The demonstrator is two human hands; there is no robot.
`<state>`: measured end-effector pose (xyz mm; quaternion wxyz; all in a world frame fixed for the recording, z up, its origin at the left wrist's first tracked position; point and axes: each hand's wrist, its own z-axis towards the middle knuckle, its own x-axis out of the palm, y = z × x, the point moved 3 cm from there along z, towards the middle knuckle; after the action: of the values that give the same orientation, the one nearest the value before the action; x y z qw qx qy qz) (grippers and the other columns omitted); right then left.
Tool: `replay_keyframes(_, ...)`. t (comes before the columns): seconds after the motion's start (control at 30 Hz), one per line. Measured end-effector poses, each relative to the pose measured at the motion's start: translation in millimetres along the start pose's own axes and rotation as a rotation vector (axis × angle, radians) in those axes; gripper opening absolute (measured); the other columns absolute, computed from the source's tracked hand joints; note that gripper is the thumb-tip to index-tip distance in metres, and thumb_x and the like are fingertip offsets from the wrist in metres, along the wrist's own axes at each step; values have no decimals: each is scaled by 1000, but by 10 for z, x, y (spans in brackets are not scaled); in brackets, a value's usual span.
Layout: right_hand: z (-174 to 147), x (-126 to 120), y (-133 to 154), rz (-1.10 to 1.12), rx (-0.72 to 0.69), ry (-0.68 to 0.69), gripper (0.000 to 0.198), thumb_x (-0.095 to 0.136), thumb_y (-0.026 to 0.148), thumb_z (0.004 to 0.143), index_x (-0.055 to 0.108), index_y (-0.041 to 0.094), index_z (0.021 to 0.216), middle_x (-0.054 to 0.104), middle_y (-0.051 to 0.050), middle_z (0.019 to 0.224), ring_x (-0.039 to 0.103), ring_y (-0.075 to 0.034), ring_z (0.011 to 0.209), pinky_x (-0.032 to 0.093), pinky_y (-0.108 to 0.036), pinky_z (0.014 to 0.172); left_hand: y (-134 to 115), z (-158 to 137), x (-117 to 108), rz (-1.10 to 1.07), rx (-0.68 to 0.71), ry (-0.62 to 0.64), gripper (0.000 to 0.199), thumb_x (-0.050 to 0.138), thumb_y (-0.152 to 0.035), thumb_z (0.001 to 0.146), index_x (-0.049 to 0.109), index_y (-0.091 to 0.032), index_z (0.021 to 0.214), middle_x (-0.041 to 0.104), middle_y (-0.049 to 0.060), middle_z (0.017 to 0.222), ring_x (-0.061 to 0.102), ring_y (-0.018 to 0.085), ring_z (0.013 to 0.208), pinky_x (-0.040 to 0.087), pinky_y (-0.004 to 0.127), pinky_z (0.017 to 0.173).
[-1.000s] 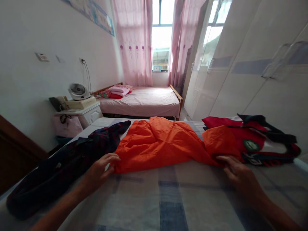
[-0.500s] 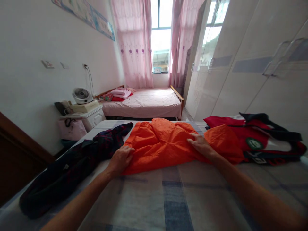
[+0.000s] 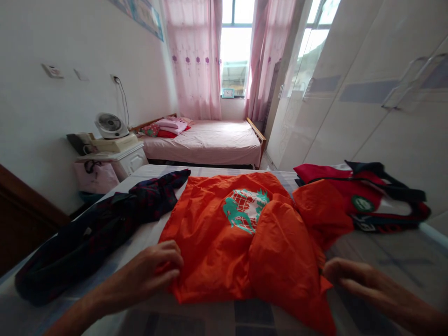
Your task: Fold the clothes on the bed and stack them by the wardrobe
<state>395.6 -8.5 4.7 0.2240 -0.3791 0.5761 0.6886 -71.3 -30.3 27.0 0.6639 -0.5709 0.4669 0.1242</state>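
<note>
An orange jacket [image 3: 210, 242] of thin, creased cloth lies spread on the bed in front of me, a green and white print showing on it. One sleeve-like part [image 3: 280, 252] is folded over its front towards me, and another orange part [image 3: 322, 205] reaches out to the right. My left hand [image 3: 161, 268] is at the jacket's near left edge, fingers curled on the cloth. At the near right edge, my right hand [image 3: 357, 275] has its fingers pressed together against the orange cloth; the fingertips are partly hidden.
A dark plaid garment [image 3: 105, 228] lies at the left. A red, black and white garment [image 3: 371, 200] lies at the right. Beyond are a pink-covered bed [image 3: 210, 144], a nightstand [image 3: 131, 158] with a fan [image 3: 111, 125], and a white wardrobe [image 3: 350, 126].
The orange jacket now reaches nearer to me, its print uncovered and a sleeve-like part folded over it. Both hands have moved towards me, the right one also to the right.
</note>
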Motion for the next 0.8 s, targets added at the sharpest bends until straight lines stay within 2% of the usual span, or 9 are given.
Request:
replay_keyframes(0.1,155,68,221,66,26,44,29,47,44,82,68,26,88,71,-6,90,66,-25,84,55,-35,73,211,287,-230,-27,-82,-324,27,47,-41,85,66,-22,89,61,7,102,57,22,96,47,30,86)
replay_keyframes(0.23,408,103,548,-39,-93,-217,31,43,40,84,62,28,106,65,-6,114,61,-26,103,51,-39,87,509,659,-355,174,-115,-613,41,45,-45,84,62,-19,110,55,10,122,51,26,115,40,39,100)
replay_keyframes(0.3,509,225,648,-119,-184,-282,36,43,38,86,56,29,118,57,-6,128,54,-25,116,45,-41,96,587,760,-280,293,-44,-613,44,45,-44,85,60,-20,118,49,10,133,40,28,127,31,44,108)
replay_keyframes(0.37,581,406,672,-219,-240,-274,39,44,36,86,54,28,123,53,-6,133,49,-26,122,42,-44,100,640,781,-159,354,0,-523,42,45,-41,85,59,-22,120,48,9,137,35,27,132,26,44,111)
replay_keyframes(0.47,622,666,598,-350,-253,-121,35,44,33,86,61,26,116,59,-8,126,53,-28,118,44,-48,96,717,703,-73,339,-98,-438,39,40,-40,87,64,-23,113,56,8,131,44,25,126,31,41,108)
replay_keyframes(0.53,626,721,548,-366,-264,-30,32,41,31,88,64,25,109,63,-7,120,57,-25,112,47,-44,92,764,656,-121,299,-195,-456,42,33,-41,89,67,-22,106,59,8,125,52,23,118,36,37,104)
replay_keyframes(0.6,667,642,541,-351,-282,-61,32,37,30,91,65,24,106,63,-7,119,59,-21,109,48,-37,92,812,669,-218,270,-262,-491,45,29,-41,89,66,-19,104,60,10,121,56,21,111,40,32,100)
replay_keyframes(0.67,772,483,569,-378,-308,-189,32,36,29,91,63,23,108,62,-7,121,56,-20,113,44,-36,96,871,745,-319,260,-326,-519,46,32,-41,87,63,-14,107,60,14,116,59,23,105,43,32,95)
replay_keyframes(0.8,1070,250,536,-641,-354,-358,39,42,27,88,53,21,126,53,-8,133,37,-27,131,26,-45,107,974,924,-407,268,-429,-546,45,44,-36,79,56,-11,115,63,15,104,62,27,96,46,35,86)
